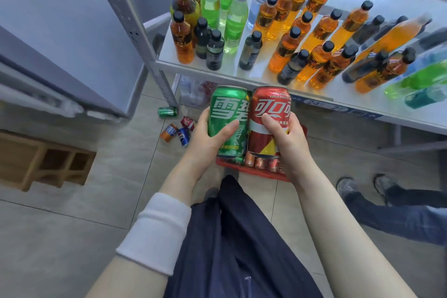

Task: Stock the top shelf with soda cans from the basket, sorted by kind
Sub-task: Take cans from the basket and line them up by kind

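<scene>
My left hand grips a green soda can, held upright. My right hand grips a red cola can, upright and touching the green one. Both cans hang above a red basket on the floor, where several more cans show under my hands. The shelf in front is white metal and crowded with bottles; the cans sit just below its front edge.
Several loose cans lie on the tiled floor left of the basket, near the shelf's grey post. A wooden stool stands at the left. Another person's legs and shoes are at the right.
</scene>
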A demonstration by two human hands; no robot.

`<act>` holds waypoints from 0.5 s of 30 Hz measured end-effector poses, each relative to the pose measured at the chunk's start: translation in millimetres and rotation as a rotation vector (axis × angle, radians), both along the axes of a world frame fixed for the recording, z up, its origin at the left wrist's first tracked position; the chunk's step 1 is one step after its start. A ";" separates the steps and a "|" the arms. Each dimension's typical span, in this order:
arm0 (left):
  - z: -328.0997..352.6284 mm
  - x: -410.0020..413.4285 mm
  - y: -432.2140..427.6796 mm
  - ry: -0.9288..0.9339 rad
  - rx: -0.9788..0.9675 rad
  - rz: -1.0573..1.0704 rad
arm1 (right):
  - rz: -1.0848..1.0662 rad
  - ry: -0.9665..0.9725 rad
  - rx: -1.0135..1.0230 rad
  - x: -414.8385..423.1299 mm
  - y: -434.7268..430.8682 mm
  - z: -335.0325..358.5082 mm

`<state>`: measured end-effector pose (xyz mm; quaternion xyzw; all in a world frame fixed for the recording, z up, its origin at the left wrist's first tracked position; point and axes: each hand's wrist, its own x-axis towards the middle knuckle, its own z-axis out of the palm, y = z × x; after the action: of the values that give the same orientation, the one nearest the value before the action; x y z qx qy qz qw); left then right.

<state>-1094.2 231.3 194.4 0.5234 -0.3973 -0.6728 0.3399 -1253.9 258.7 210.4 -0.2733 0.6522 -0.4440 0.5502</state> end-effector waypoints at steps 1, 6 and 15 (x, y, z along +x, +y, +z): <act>6.3 0.5 -5.2 -0.006 -0.021 0.002 | 0.003 0.005 -0.022 -1.3 -6.5 6.3; 41.3 -6.9 -40.2 -0.014 -0.107 0.025 | 0.017 -0.002 -0.141 -11.9 -44.0 42.4; 128.9 -44.7 -110.4 -0.031 -0.364 0.013 | 0.061 0.060 -0.363 -52.9 -109.7 129.7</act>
<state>-1138.9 120.9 323.3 0.4663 -0.5143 -0.5794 0.4271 -1306.8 149.1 340.0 -0.4010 0.5691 -0.5290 0.4853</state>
